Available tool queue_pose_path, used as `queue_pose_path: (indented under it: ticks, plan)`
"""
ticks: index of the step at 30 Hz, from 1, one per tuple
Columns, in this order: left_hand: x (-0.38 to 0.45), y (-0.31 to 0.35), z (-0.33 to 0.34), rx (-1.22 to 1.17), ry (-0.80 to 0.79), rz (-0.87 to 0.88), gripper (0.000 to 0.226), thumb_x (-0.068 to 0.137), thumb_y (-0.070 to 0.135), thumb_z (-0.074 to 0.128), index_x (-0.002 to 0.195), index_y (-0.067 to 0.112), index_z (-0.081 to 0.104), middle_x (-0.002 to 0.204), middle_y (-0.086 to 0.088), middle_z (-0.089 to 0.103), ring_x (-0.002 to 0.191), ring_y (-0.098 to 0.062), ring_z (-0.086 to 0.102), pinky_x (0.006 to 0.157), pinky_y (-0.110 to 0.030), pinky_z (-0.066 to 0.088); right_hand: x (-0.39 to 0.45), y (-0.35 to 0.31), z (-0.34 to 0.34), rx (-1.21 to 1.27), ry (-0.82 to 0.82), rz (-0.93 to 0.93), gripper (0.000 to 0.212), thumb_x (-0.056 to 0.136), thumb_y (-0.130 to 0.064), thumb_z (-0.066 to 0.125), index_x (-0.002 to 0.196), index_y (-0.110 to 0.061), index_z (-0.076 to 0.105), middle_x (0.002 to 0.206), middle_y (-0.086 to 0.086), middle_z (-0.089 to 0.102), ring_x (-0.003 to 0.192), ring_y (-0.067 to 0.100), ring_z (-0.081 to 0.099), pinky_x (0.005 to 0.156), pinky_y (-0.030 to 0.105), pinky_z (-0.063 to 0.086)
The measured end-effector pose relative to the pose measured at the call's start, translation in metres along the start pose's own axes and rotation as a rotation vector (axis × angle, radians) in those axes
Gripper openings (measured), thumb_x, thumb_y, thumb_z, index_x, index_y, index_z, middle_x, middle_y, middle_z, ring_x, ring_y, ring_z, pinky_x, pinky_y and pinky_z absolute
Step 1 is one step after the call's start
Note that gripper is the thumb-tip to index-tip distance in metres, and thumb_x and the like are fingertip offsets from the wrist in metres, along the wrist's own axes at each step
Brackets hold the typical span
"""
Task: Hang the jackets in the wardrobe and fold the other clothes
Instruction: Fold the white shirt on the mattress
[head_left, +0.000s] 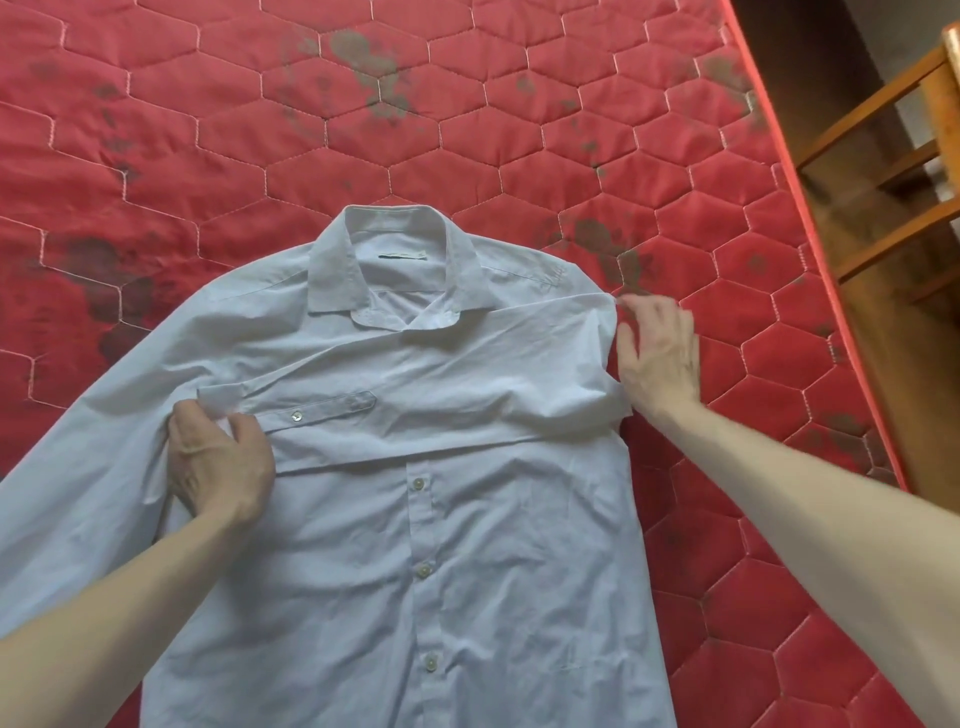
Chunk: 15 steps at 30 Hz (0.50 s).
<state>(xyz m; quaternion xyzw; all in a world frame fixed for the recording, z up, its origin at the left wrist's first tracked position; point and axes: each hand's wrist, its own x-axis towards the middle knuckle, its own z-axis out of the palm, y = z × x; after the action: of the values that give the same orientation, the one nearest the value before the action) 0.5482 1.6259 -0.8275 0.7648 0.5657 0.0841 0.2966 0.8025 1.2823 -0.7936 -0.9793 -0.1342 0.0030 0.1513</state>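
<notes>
A pale blue button-up shirt (467, 545) lies face up on a red quilted mattress (467, 104), collar pointing away from me. Its right-side sleeve is folded across the chest, with the buttoned cuff (311, 408) ending at the left. My left hand (218, 457) pinches the end of that cuff between thumb and fingers. At the folded shoulder edge on the right, my right hand (657, 353) rests with its fingers spread against the cloth. The other sleeve (78, 467) stretches out to the lower left.
The mattress has dark stains across its far half and its right side. Its right edge (810, 218) runs diagonally, with dark floor beyond. A wooden chair frame (893, 156) stands on that floor at the upper right.
</notes>
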Motion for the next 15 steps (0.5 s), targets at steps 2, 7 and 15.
queue_pose_path:
  ticks: [2, 7, 15]
  plan:
    - [-0.003, 0.001, 0.001, 0.012, 0.021, 0.010, 0.033, 0.099, 0.013, 0.047, 0.124, -0.009, 0.050, 0.128, -0.035, 0.054, 0.118, -0.051, 0.052, 0.101, -0.055, 0.038, 0.030, -0.009, 0.000, -0.118, -0.124, -0.115, 0.039, 0.103, -0.023, 0.051, 0.141, -0.026, 0.059, 0.132, 0.008, 0.052, 0.124, 0.034, 0.044, 0.105, 0.049, 0.036]
    - [-0.014, -0.003, 0.006, 0.010, 0.070, 0.072, 0.050, 0.086, 0.022, 0.036, 0.126, -0.006, 0.048, 0.131, -0.033, 0.051, 0.120, -0.048, 0.049, 0.100, -0.056, 0.037, 0.077, -0.014, -0.003, -0.513, -0.537, -0.144, 0.036, 0.107, -0.043, 0.044, 0.126, -0.016, 0.058, 0.125, 0.016, 0.058, 0.123, 0.039, 0.047, 0.099, 0.049, 0.039]
    - [-0.007, -0.010, 0.008, -0.056, 0.050, 0.181, 0.031, 0.097, -0.001, 0.042, 0.127, -0.009, 0.046, 0.130, -0.034, 0.051, 0.122, -0.049, 0.046, 0.106, -0.053, 0.032, 0.057, -0.030, -0.007, -0.165, -0.193, 0.116, 0.030, 0.105, -0.015, 0.046, 0.133, -0.011, 0.052, 0.128, 0.020, 0.057, 0.117, 0.043, 0.057, 0.091, 0.053, 0.046]
